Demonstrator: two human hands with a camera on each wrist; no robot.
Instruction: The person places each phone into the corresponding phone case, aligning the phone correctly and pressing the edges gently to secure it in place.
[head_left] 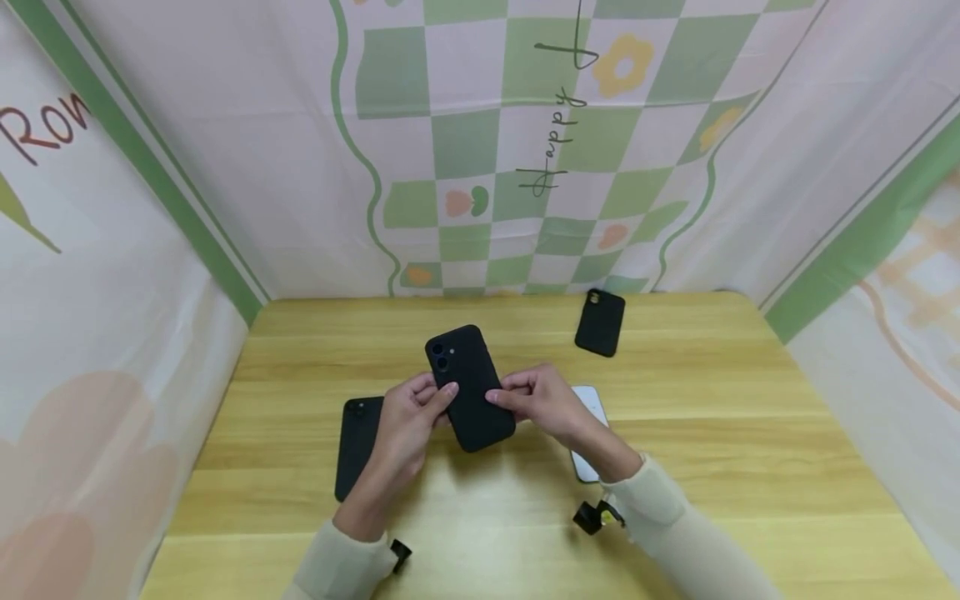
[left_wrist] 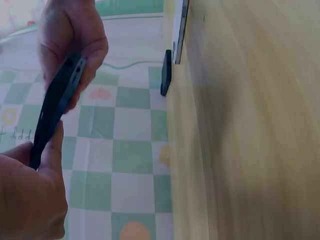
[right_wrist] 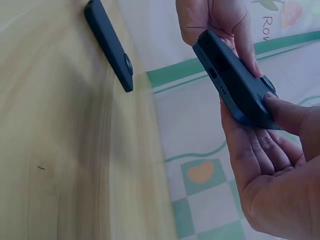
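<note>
Head view: black-cased phone held up at centre, off the wood tabletop, lens side up, top end toward 11 o'clock. Left hand, at its 8 o'clock, pinches one long edge, thumb on the back; right hand, at 3, pinches the opposite edge likewise. Probably modest in weight, rigid inside; the matt covering looks grippy, perhaps slightly yielding, with glass and lenses the likely fragile parts. Best hold, by judgement: long edges, clear of the lens corner at 11. Count: three phones (held one, dark phone at 8 o'clock, white phone near 4), one black case at 2, two hands.
</note>
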